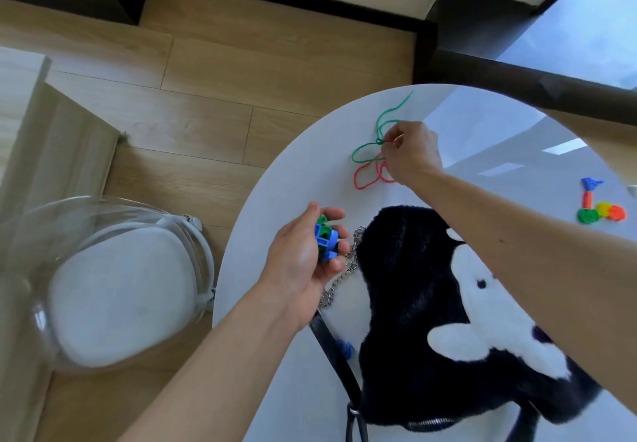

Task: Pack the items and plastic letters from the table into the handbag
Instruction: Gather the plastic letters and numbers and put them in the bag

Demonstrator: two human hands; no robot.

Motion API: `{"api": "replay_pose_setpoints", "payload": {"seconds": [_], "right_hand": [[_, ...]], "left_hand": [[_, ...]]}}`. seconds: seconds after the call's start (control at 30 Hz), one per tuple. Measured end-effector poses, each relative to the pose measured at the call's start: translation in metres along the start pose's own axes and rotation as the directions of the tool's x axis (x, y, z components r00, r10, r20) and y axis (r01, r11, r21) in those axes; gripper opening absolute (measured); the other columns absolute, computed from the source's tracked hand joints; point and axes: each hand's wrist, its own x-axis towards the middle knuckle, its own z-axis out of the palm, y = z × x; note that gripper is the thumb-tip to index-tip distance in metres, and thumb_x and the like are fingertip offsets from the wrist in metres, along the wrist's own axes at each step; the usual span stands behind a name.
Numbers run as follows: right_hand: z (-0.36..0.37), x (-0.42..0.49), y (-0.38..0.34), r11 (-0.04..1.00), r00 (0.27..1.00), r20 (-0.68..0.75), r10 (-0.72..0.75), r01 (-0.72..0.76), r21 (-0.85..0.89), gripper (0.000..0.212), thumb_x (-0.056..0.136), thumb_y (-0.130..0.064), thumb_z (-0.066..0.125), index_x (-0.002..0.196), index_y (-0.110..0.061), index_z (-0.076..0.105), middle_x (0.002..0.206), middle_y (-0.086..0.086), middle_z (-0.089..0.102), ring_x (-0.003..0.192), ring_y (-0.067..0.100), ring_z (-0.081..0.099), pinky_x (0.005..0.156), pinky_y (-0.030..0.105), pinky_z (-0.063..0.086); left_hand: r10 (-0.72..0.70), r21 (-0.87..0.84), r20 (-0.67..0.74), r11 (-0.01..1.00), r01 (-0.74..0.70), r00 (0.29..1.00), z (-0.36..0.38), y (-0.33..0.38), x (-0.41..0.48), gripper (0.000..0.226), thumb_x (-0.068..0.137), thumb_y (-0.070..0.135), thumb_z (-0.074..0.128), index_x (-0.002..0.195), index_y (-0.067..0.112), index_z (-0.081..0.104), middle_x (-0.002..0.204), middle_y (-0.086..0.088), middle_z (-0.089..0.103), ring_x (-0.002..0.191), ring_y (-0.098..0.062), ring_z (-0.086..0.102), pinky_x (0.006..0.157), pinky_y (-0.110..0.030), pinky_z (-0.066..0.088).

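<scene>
A furry black and white handbag (417, 303) lies on the round white table (303, 173), its chain strap (339, 283) trailing to the left. My left hand (303, 252) is held just left of the bag, closed around blue and green plastic letters (325, 238). At the table's far side my right hand (410, 154) pinches a green string (386, 121) at its knot, with a red string (365, 178) looped just below it. More plastic pieces (599, 209) in blue, orange, green, yellow and red sit at the right edge. A blue piece (345, 348) lies beside the bag's strap.
A transparent chair with a white cushion (127, 290) stands left of the table on the wooden floor. A light wooden panel (51, 138) leans at the left. Dark window frames (482, 66) run behind the table.
</scene>
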Motion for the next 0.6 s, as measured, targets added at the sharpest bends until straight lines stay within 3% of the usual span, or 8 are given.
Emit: {"api": "replay_pose_setpoints", "payload": {"seconds": [0.1,0.2,0.27,0.37,0.43,0.5,0.6], "right_hand": [[-0.035,-0.033,-0.004,0.953,0.996,0.069,-0.059,0.036,0.299,0.017,0.091,-0.006,0.061,0.081,-0.017,0.067,0.071,0.005,0.061,0.060,0.017,0.064,0.061,0.031,0.054],[-0.079,-0.088,-0.010,0.848,0.958,0.139,-0.250,0.147,0.510,0.018,0.092,-0.002,0.065,0.079,-0.015,0.067,0.061,0.001,0.059,0.052,0.011,0.060,0.056,0.022,0.053],[-0.111,-0.127,-0.010,0.805,0.888,0.245,-0.389,0.199,0.559,0.015,0.092,0.001,0.065,0.082,-0.011,0.069,0.061,0.006,0.063,0.050,0.012,0.060,0.051,0.019,0.050],[-0.145,-0.174,-0.008,0.861,0.770,0.432,-0.469,0.290,0.417,0.017,0.087,-0.004,0.068,0.082,-0.020,0.070,0.071,0.007,0.070,0.054,0.014,0.064,0.049,0.022,0.050],[-0.160,-0.196,0.002,0.874,0.754,0.445,-0.483,0.445,0.194,0.014,0.082,-0.015,0.071,0.080,-0.028,0.068,0.073,-0.006,0.070,0.059,0.008,0.063,0.057,0.025,0.052],[-0.170,-0.212,0.014,0.849,0.784,0.353,-0.510,0.526,0.059,0.014,0.081,-0.019,0.070,0.081,-0.032,0.065,0.076,-0.012,0.068,0.069,0.006,0.061,0.061,0.025,0.050],[-0.177,-0.229,0.036,0.842,0.833,0.144,-0.535,0.539,0.012,0.019,0.080,-0.017,0.069,0.088,-0.031,0.059,0.074,-0.008,0.064,0.072,0.010,0.058,0.066,0.031,0.048]], "left_hand": [[-0.019,-0.004,-0.007,1.000,0.019,1.000,0.007,0.002,-0.003,0.038,0.105,0.032,0.043,0.095,0.007,0.069,0.070,-0.006,0.059,0.055,-0.014,0.054,0.039,-0.018,0.043],[-0.048,-0.030,0.049,0.998,0.049,0.998,0.022,-0.001,-0.012,0.041,0.106,0.035,0.040,0.102,0.005,0.068,0.075,-0.010,0.059,0.057,-0.017,0.057,0.042,-0.020,0.047],[-0.076,-0.069,0.110,0.994,0.084,0.991,0.035,-0.005,-0.023,0.051,0.104,0.046,0.037,0.105,0.005,0.068,0.079,-0.013,0.063,0.062,-0.021,0.060,0.048,-0.023,0.051],[-0.098,-0.076,0.249,0.990,0.120,0.964,0.050,-0.011,-0.036,0.072,0.096,0.067,0.031,0.102,0.007,0.070,0.096,-0.017,0.068,0.085,-0.027,0.064,0.077,-0.035,0.055],[-0.092,-0.058,0.302,0.992,0.114,0.949,0.063,-0.020,-0.050,0.066,0.096,0.066,0.033,0.094,0.010,0.067,0.087,-0.013,0.065,0.079,-0.025,0.062,0.069,-0.033,0.053],[-0.086,0.027,0.346,0.996,0.081,0.934,0.076,-0.033,-0.065,0.056,0.100,0.059,0.033,0.092,0.013,0.064,0.079,-0.009,0.061,0.070,-0.020,0.058,0.060,-0.028,0.050],[-0.048,0.116,0.410,0.993,0.001,0.911,0.092,-0.064,-0.086,0.058,0.102,0.058,0.027,0.086,0.019,0.067,0.076,-0.002,0.060,0.066,-0.013,0.055,0.060,-0.024,0.044]]}}
